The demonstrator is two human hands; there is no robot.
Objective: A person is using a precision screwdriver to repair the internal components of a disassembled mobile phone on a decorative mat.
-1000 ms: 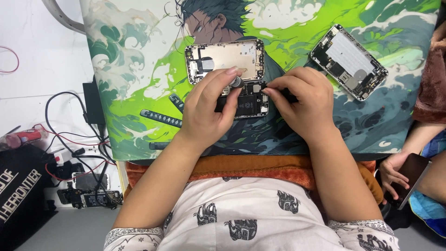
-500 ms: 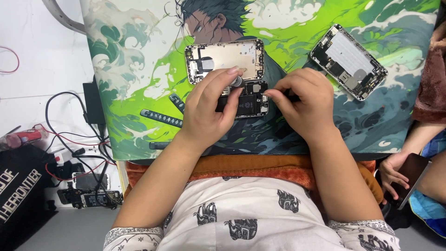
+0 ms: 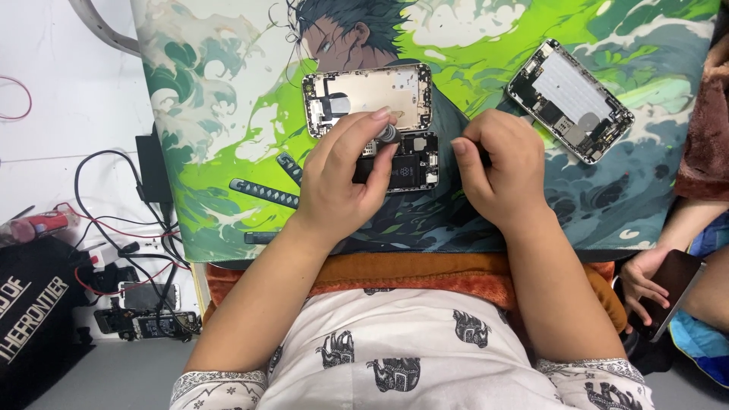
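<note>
Left hand (image 3: pixel 342 178): lies over the dark board, fingers closed around a small grey tool (image 3: pixel 388 135) pinched between thumb and forefinger.
Tool: upright-looking, its round cap showing just above the board, at the lower edge of the open shell.
Right hand (image 3: pixel 497 171): curled into a loose fist just right of the board, fingers closed on a thin dark item that is mostly hidden; what it is cannot be told.
Board (image 3: pixel 406 162): dark phone part, flat on the mat between the two hands, partly under the left fingers.
Shell (image 3: pixel 368 95): empty phone housing, pale inside, touching the board's upper edge.
Second phone (image 3: pixel 569 100): opened, tilted, well apart to the right.
Mat (image 3: pixel 228 114): green illustrated, covers the tabletop.
Cables (image 3: pixel 114 228): tangled left of the mat.
Another person's hand (image 3: pixel 645 281): lower right, holding a dark phone (image 3: pixel 676 285).
</note>
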